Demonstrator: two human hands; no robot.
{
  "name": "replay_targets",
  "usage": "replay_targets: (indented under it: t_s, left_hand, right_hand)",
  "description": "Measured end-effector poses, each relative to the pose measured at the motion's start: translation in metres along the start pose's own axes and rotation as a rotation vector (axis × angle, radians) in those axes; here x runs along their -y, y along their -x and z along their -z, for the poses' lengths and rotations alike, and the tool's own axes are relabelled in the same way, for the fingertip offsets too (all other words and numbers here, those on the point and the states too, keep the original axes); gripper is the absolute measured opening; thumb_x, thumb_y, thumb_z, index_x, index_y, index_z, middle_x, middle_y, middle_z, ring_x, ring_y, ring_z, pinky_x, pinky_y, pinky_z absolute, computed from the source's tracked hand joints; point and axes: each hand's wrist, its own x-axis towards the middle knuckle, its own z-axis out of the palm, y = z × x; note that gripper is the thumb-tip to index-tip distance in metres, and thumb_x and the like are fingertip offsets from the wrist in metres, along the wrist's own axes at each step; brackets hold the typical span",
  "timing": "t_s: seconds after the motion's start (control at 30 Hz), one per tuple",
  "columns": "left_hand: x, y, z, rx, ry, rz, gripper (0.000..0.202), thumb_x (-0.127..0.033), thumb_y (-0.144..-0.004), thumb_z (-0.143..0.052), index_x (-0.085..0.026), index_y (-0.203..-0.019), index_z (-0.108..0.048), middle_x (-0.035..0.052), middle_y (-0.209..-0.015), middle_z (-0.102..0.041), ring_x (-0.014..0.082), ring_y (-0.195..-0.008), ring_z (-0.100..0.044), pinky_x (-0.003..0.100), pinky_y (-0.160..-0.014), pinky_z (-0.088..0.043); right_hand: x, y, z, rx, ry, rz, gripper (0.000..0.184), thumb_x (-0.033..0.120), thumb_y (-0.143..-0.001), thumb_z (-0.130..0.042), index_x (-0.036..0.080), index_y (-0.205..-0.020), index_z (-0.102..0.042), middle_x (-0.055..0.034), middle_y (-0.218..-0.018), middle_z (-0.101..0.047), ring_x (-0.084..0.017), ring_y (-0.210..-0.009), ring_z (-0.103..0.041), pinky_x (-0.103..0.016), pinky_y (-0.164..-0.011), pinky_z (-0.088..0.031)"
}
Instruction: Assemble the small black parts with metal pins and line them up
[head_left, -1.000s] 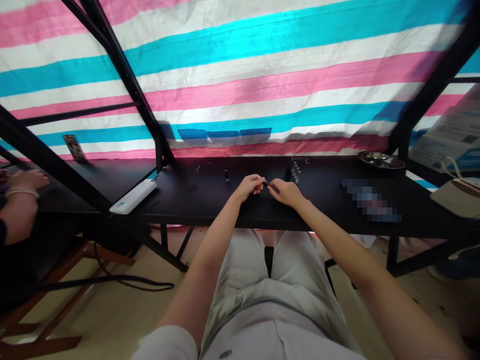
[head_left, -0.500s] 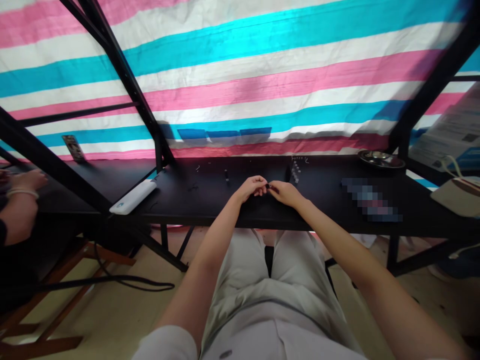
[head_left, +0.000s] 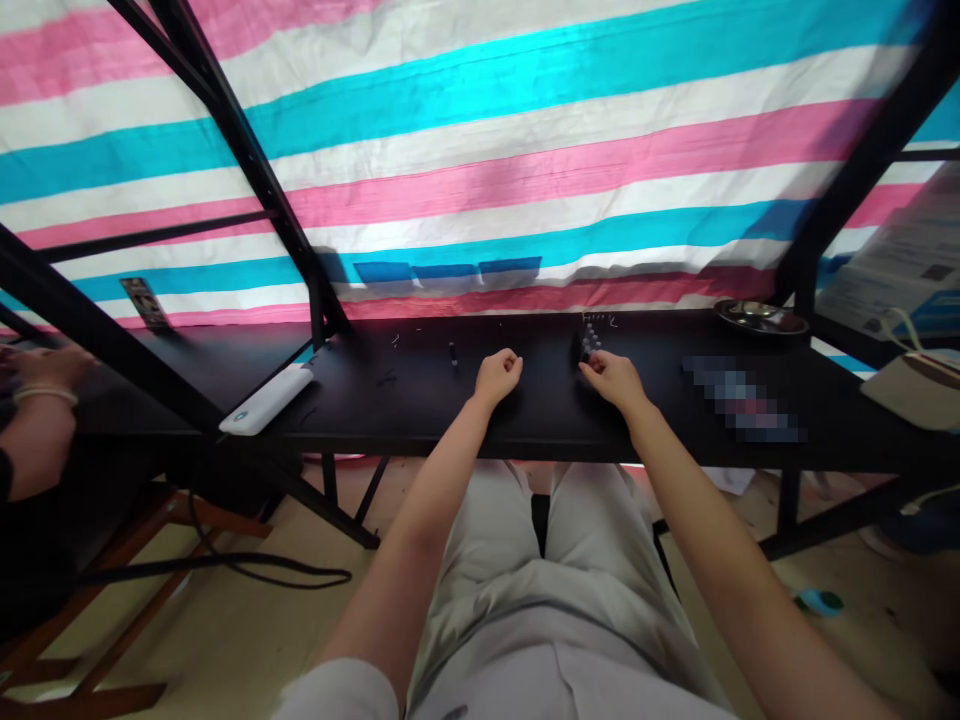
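Note:
Both my arms reach over my lap to a black table. My left hand rests on it as a loose fist, and what is inside the curled fingers is hidden. My right hand lies a hand's width to the right, fingers drawn together, its tips at a cluster of small pale pieces standing by a dark holder. I cannot see what, if anything, it pinches. A small dark upright piece stands left of my left hand.
A white flat box lies at the table's left front. A metal dish sits back right, a pale bag farther right. Black frame struts slant up on both sides. Another person's hand works at far left. A striped tarp hangs behind.
My hands were together, pinching a small dark piece between them. They have parted: the right hand moved right and back to the small pieces, while the left stayed and closed into a fist.

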Motion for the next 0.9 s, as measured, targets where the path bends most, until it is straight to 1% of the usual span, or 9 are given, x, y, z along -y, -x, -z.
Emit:
replay_targets:
  t_s: [0.07, 0.13, 0.27, 0.4, 0.5, 0.77, 0.9]
  left_hand:
    - [0.001, 0.001, -0.001, 0.000, -0.044, -0.022, 0.020, -0.029, -0.079, -0.051, -0.017, -0.063, -0.052, -0.0036, -0.052, -0.049, 0.0082, -0.050, -0.043, 0.021, -0.056, -0.032]
    - [0.001, 0.001, -0.001, -0.006, -0.056, -0.016, 0.021, -0.030, -0.079, -0.050, -0.017, -0.063, -0.052, -0.0036, -0.052, -0.048, 0.0085, -0.049, -0.042, 0.021, -0.056, -0.032]
    - [0.001, 0.000, -0.001, -0.010, -0.054, -0.013, 0.020, -0.029, -0.078, -0.050, -0.017, -0.062, -0.052, -0.0034, -0.053, -0.048, 0.0087, -0.050, -0.042, 0.021, -0.057, -0.031]
    - [0.001, 0.000, -0.001, 0.002, -0.052, 0.008, 0.021, -0.030, -0.078, -0.050, -0.017, -0.061, -0.051, -0.0036, -0.052, -0.048, 0.0088, -0.049, -0.041, 0.021, -0.056, -0.031]
    - [0.002, 0.000, -0.002, 0.000, -0.067, -0.005, 0.021, -0.030, -0.079, -0.050, -0.017, -0.062, -0.051, -0.0034, -0.052, -0.048, 0.0088, -0.050, -0.042, 0.021, -0.056, -0.031]
    - [0.003, 0.000, -0.002, -0.007, -0.086, -0.023, 0.021, -0.030, -0.079, -0.049, -0.017, -0.063, -0.052, -0.0032, -0.053, -0.049, 0.0087, -0.050, -0.042, 0.021, -0.057, -0.032]
    - [0.003, 0.000, -0.002, -0.003, -0.089, -0.011, 0.021, -0.030, -0.079, -0.049, -0.017, -0.063, -0.053, -0.0030, -0.054, -0.049, 0.0088, -0.051, -0.043, 0.021, -0.057, -0.032]
  right_hand:
    - [0.001, 0.000, 0.000, -0.017, 0.059, -0.058, 0.020, 0.039, -0.076, -0.054, 0.022, -0.074, -0.062, -0.0036, -0.071, -0.066, -0.019, -0.066, -0.059, -0.027, -0.056, -0.036]
    - [0.003, 0.000, -0.001, 0.003, 0.095, -0.083, 0.021, 0.040, -0.077, -0.054, 0.022, -0.076, -0.064, -0.0044, -0.074, -0.067, -0.020, -0.069, -0.060, -0.028, -0.056, -0.036]
    - [0.005, -0.001, -0.005, 0.039, 0.124, -0.092, 0.023, 0.041, -0.078, -0.054, 0.023, -0.080, -0.068, -0.0050, -0.077, -0.068, -0.021, -0.072, -0.061, -0.029, -0.057, -0.038]
    - [0.004, -0.004, -0.010, 0.037, 0.118, -0.089, 0.022, 0.039, -0.077, -0.056, 0.023, -0.082, -0.069, -0.0052, -0.078, -0.069, -0.020, -0.072, -0.062, -0.028, -0.058, -0.039]
    - [0.003, -0.006, -0.012, 0.032, 0.103, -0.096, 0.022, 0.039, -0.077, -0.057, 0.023, -0.083, -0.070, -0.0052, -0.078, -0.070, -0.020, -0.072, -0.062, -0.028, -0.058, -0.040]
    - [0.006, -0.007, -0.010, 0.068, 0.110, -0.123, 0.023, 0.040, -0.078, -0.055, 0.023, -0.083, -0.070, -0.0060, -0.081, -0.070, -0.022, -0.076, -0.062, -0.029, -0.060, -0.041]
    - [0.001, -0.005, -0.008, 0.086, 0.090, -0.135, 0.023, 0.041, -0.078, -0.057, 0.023, -0.083, -0.069, -0.0063, -0.079, -0.069, -0.022, -0.075, -0.062, -0.030, -0.061, -0.042]
